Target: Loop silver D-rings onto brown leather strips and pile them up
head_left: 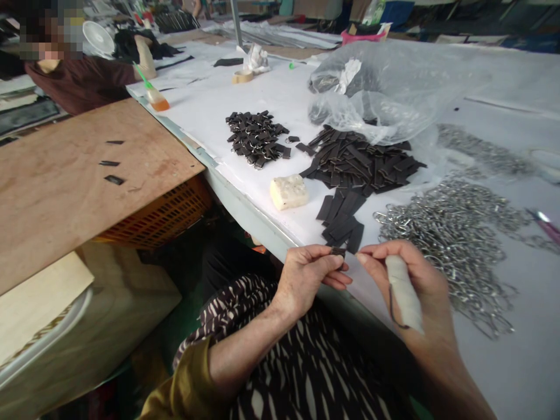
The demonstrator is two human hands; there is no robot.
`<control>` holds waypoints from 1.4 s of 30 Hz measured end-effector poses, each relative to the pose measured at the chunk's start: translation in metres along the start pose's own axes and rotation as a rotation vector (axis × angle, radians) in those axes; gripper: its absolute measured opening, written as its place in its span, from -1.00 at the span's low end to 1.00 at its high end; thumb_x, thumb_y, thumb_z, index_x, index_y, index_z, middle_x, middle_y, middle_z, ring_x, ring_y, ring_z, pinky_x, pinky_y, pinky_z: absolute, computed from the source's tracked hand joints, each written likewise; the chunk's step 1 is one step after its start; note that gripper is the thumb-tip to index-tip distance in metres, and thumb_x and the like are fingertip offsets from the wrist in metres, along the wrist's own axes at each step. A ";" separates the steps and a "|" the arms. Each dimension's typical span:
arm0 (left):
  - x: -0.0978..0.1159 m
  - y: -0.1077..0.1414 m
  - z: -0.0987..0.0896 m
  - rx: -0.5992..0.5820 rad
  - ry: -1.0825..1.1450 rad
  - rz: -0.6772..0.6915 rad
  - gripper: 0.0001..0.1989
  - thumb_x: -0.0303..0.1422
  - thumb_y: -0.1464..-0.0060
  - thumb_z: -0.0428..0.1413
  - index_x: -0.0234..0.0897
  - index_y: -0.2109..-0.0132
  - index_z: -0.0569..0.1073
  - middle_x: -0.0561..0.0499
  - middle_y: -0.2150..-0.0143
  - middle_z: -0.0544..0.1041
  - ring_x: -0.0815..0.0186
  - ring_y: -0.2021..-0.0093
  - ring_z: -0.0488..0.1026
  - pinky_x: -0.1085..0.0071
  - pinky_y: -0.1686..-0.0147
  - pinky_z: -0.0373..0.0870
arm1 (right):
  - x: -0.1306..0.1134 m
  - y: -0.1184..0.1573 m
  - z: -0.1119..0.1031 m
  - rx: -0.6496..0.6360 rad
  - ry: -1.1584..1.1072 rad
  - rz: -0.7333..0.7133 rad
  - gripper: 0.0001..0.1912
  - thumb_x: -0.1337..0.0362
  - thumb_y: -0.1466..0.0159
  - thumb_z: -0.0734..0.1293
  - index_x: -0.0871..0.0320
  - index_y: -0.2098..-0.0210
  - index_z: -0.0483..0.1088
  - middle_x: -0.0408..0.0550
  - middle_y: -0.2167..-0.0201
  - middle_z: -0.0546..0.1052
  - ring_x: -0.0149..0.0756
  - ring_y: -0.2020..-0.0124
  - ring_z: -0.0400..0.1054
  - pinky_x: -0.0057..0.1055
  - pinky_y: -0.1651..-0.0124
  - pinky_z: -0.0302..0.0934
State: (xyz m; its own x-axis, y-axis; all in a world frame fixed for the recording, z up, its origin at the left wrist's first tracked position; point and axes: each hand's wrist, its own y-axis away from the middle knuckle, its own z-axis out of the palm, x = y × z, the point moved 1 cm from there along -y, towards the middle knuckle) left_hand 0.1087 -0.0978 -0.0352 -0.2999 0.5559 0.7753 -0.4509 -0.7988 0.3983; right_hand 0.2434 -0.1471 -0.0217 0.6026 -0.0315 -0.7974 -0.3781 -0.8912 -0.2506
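Observation:
Near the table's front edge, my left hand [306,274] pinches a short dark strip [338,252], folded or doubled, between thumb and fingers. Just to its right, my right hand [431,297] is closed, with thumb and forefinger tips together. A white wrapped cylinder [403,294] with a thin dark cord lies against that hand; I cannot make out what the fingertips hold. Beyond my hands, loose dark strips [343,219] trail from a larger pile of strips [363,160]. Silver metal hooks or clips [450,233] are heaped beside my right hand.
A pile of dark tabs with metal rings [256,137] and a pale yellowish block [289,192] are on the white table. Behind are a clear plastic bag [394,87], tape roll [242,76] and orange-liquid bottle [155,96]. A co-worker [83,81] sits left, by a wooden board [87,192].

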 end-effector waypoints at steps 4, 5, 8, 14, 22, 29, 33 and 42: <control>0.000 0.000 -0.002 -0.006 -0.010 0.009 -0.83 -0.38 0.08 0.16 -0.48 0.43 0.48 -0.10 0.46 0.52 0.38 0.57 0.46 0.52 0.53 0.41 | 0.009 -0.001 -0.001 0.004 0.052 -0.008 -0.90 0.20 -0.19 0.30 0.08 0.35 0.30 -0.09 0.32 0.49 -0.28 0.33 0.37 -0.39 0.33 0.21; 0.001 0.000 -0.003 -0.008 -0.013 0.017 -0.83 -0.38 0.07 0.16 -0.47 0.44 0.48 -0.09 0.46 0.52 0.39 0.57 0.46 0.52 0.53 0.41 | 0.011 -0.001 -0.001 -0.013 0.077 -0.022 -0.91 0.22 -0.18 0.28 0.08 0.34 0.30 -0.08 0.29 0.49 -0.26 0.32 0.37 -0.38 0.32 0.21; 0.004 0.000 -0.006 -0.014 -0.014 0.035 -0.83 -0.38 0.06 0.15 -0.47 0.45 0.48 -0.09 0.46 0.52 0.39 0.57 0.46 0.52 0.53 0.42 | 0.013 -0.002 0.000 -0.119 0.185 -0.108 -0.88 0.29 -0.10 0.27 0.09 0.33 0.29 -0.04 0.20 0.47 -0.21 0.24 0.38 -0.34 0.28 0.20; 0.007 -0.001 -0.009 -0.019 -0.007 0.020 -0.83 -0.39 0.04 0.14 -0.47 0.43 0.48 -0.06 0.52 0.50 0.41 0.59 0.45 0.54 0.52 0.42 | 0.008 -0.002 0.003 -0.143 0.322 -0.193 -0.88 0.37 -0.04 0.22 0.10 0.39 0.26 -0.02 0.25 0.46 -0.21 0.26 0.37 -0.36 0.29 0.19; 0.004 -0.002 -0.009 -0.029 0.030 0.019 -0.83 -0.39 0.07 0.16 -0.48 0.44 0.47 -0.10 0.46 0.52 0.39 0.58 0.46 0.53 0.53 0.41 | 0.012 -0.002 -0.001 -0.189 0.500 -0.154 -0.75 0.35 0.03 0.27 0.08 0.31 0.28 -0.11 0.44 0.39 -0.24 0.40 0.29 -0.40 0.39 0.11; 0.004 -0.002 -0.010 -0.043 0.036 0.021 -0.84 -0.38 0.07 0.16 -0.47 0.43 0.47 -0.08 0.46 0.51 0.40 0.58 0.46 0.54 0.53 0.41 | 0.013 -0.003 0.006 -0.187 0.518 -0.149 -0.73 0.30 0.04 0.29 0.10 0.30 0.27 -0.07 0.38 0.36 -0.25 0.43 0.27 -0.38 0.40 0.11; 0.003 -0.003 -0.010 -0.054 0.049 0.021 -0.84 -0.39 0.07 0.16 -0.47 0.43 0.47 -0.09 0.45 0.52 0.40 0.58 0.46 0.53 0.53 0.42 | 0.014 -0.004 0.007 -0.198 0.398 -0.131 -0.67 0.29 0.06 0.31 0.08 0.26 0.27 -0.01 0.19 0.42 -0.20 0.28 0.32 -0.36 0.30 0.17; 0.001 -0.003 -0.011 -0.049 0.064 0.003 -0.83 -0.38 0.09 0.18 -0.47 0.43 0.48 -0.08 0.46 0.52 0.40 0.58 0.46 0.53 0.53 0.41 | 0.016 -0.005 0.011 -0.207 0.389 -0.202 -0.72 0.31 0.01 0.30 0.11 0.27 0.28 0.04 0.15 0.42 -0.19 0.25 0.34 -0.34 0.28 0.21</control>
State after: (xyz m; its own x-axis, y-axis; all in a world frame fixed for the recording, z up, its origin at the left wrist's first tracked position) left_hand 0.1009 -0.0919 -0.0408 -0.3532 0.5686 0.7429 -0.4900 -0.7889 0.3708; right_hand 0.2475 -0.1383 -0.0389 0.8824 0.0197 -0.4701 -0.1026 -0.9670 -0.2330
